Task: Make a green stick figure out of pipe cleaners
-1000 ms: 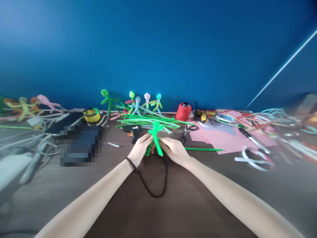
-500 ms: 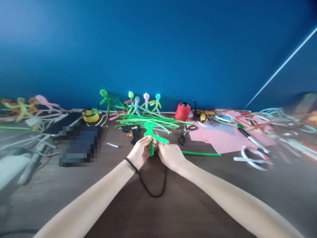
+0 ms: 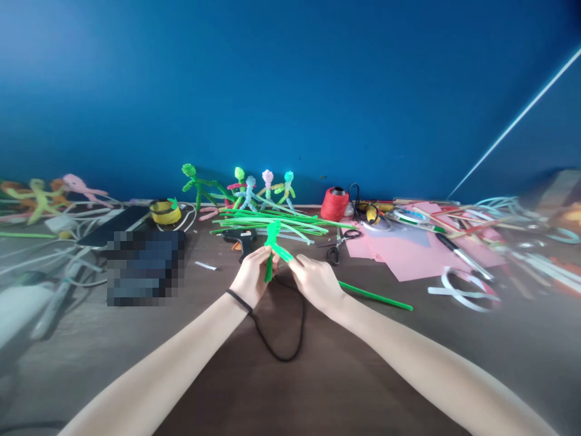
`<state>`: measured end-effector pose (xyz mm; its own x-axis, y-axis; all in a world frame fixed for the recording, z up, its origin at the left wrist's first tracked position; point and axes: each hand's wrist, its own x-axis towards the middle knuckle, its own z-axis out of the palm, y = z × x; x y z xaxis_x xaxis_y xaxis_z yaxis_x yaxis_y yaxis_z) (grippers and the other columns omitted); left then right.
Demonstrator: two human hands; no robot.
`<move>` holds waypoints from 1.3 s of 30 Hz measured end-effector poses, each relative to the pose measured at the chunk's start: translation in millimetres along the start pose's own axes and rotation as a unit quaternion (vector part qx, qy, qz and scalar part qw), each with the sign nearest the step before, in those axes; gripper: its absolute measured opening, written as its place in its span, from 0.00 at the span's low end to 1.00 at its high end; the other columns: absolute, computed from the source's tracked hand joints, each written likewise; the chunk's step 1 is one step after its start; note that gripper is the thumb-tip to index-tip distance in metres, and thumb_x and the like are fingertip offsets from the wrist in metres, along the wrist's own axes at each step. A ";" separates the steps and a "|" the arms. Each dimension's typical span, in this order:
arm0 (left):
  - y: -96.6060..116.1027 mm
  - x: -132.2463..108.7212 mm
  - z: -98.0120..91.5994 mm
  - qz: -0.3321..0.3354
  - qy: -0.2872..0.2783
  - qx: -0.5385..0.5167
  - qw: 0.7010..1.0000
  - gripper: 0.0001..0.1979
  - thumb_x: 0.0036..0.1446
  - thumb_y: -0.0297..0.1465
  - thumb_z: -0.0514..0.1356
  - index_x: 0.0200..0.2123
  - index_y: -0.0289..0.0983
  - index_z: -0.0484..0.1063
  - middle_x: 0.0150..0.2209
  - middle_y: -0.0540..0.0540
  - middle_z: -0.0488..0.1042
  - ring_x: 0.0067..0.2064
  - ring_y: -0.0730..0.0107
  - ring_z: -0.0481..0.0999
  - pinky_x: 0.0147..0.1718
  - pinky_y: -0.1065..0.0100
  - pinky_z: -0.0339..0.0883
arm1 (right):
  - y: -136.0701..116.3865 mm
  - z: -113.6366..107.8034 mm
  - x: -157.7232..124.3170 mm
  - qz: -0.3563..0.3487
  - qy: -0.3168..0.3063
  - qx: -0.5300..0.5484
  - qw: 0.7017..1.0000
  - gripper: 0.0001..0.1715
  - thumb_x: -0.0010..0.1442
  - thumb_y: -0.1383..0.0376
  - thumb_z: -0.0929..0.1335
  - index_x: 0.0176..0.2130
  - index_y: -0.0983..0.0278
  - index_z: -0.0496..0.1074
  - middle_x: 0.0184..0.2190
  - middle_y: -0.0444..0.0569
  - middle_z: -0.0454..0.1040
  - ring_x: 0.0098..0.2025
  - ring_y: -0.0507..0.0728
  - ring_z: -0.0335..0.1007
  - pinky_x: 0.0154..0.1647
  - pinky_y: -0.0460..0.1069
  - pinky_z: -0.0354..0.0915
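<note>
My left hand (image 3: 251, 270) is closed, pinching a bright green pipe-cleaner figure (image 3: 273, 232) by its body, with the head up and the legs hanging below the fingers. An arm of the figure slants right to the fingertips of my right hand (image 3: 316, 280). Those fingers are curled shut, and a long green pipe cleaner (image 3: 376, 295) sticks out on the right from beneath that hand. Its other end is hidden behind the fingers. A black cord loop (image 3: 290, 358) hangs from my left wrist.
Behind my hands lie a pile of green pipe cleaners (image 3: 290, 223), a black glue gun (image 3: 246, 243) and scissors (image 3: 334, 253). Several pipe-cleaner figures (image 3: 249, 194) lean on the blue wall. A red thread spool (image 3: 334, 206) and pink paper (image 3: 403, 257) are right; phone-like dark slabs (image 3: 149, 266) are left.
The green figure has turned and tilted in my left hand, its arm now angled more steeply. The loose end of the long pipe cleaner has swung downward and a little right.
</note>
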<state>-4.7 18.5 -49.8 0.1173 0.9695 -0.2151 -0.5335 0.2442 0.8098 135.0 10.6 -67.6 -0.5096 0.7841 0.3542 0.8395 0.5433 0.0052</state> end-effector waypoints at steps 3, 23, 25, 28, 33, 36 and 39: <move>-4.5 -1.9 1.2 0.049 -0.029 0.066 0.996 0.08 0.47 0.29 0.56 0.19 0.34 0.61 0.18 0.53 0.61 0.21 0.81 0.60 0.22 0.76 0.56 | -4.6 0.0 0.3 0.018 -0.030 0.008 0.999 0.16 0.59 0.71 0.55 0.40 0.65 0.67 0.31 0.53 0.72 0.28 0.53 0.68 0.24 0.45 0.55; 5.3 -9.6 0.0 0.323 0.048 0.578 0.748 0.12 0.52 0.29 0.49 0.18 0.38 0.51 0.18 0.53 0.53 0.23 0.73 0.54 0.24 0.72 0.48 | -4.8 -27.7 6.0 0.100 -0.172 0.616 0.763 0.13 0.57 0.65 0.56 0.37 0.66 0.65 0.14 0.37 0.58 0.11 0.44 0.49 0.12 0.41 0.46; 6.0 -8.5 -0.9 0.328 0.044 0.598 0.730 0.12 0.52 0.29 0.48 0.18 0.38 0.50 0.18 0.53 0.54 0.23 0.73 0.55 0.25 0.71 0.48 | -1.9 -26.3 6.7 0.106 -0.145 0.586 0.790 0.13 0.57 0.65 0.57 0.35 0.67 0.66 0.13 0.37 0.56 0.12 0.43 0.48 0.13 0.41 0.47; 6.9 -6.2 -3.4 0.317 0.045 0.627 0.710 0.12 0.53 0.29 0.47 0.19 0.39 0.49 0.19 0.53 0.54 0.24 0.72 0.56 0.25 0.72 0.50 | 1.6 -23.0 8.0 0.117 -0.105 0.560 0.814 0.12 0.55 0.65 0.58 0.30 0.68 0.67 0.14 0.37 0.54 0.15 0.44 0.47 0.16 0.41 0.47; 5.6 -3.9 -6.2 0.303 0.034 0.638 0.707 0.11 0.53 0.30 0.47 0.19 0.39 0.51 0.19 0.53 0.56 0.23 0.74 0.57 0.25 0.73 0.52 | 5.7 -21.6 10.5 0.134 -0.066 0.569 0.809 0.12 0.53 0.63 0.61 0.31 0.68 0.69 0.16 0.39 0.56 0.17 0.44 0.47 0.19 0.43 0.46; 2.7 -3.8 -6.8 0.298 0.016 0.625 0.721 0.09 0.51 0.30 0.48 0.20 0.38 0.54 0.20 0.53 0.59 0.23 0.75 0.59 0.25 0.73 0.54 | 7.9 -22.7 12.0 0.151 -0.063 0.580 0.798 0.12 0.51 0.62 0.64 0.32 0.69 0.70 0.16 0.39 0.57 0.17 0.45 0.47 0.20 0.43 0.47; -0.4 -3.4 -7.9 0.288 -0.005 0.608 0.740 0.07 0.50 0.30 0.49 0.22 0.38 0.57 0.20 0.53 0.62 0.24 0.75 0.62 0.25 0.74 0.55 | 9.7 -22.0 13.0 0.168 -0.043 0.598 0.783 0.13 0.49 0.61 0.65 0.32 0.69 0.71 0.15 0.39 0.57 0.17 0.45 0.46 0.20 0.44 0.47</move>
<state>-11.5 14.9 -53.7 0.1744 0.9184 0.3551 0.6504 -0.3782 0.6587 140.7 19.5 -42.3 -0.3516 0.9324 0.0836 0.1783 0.1544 -0.9718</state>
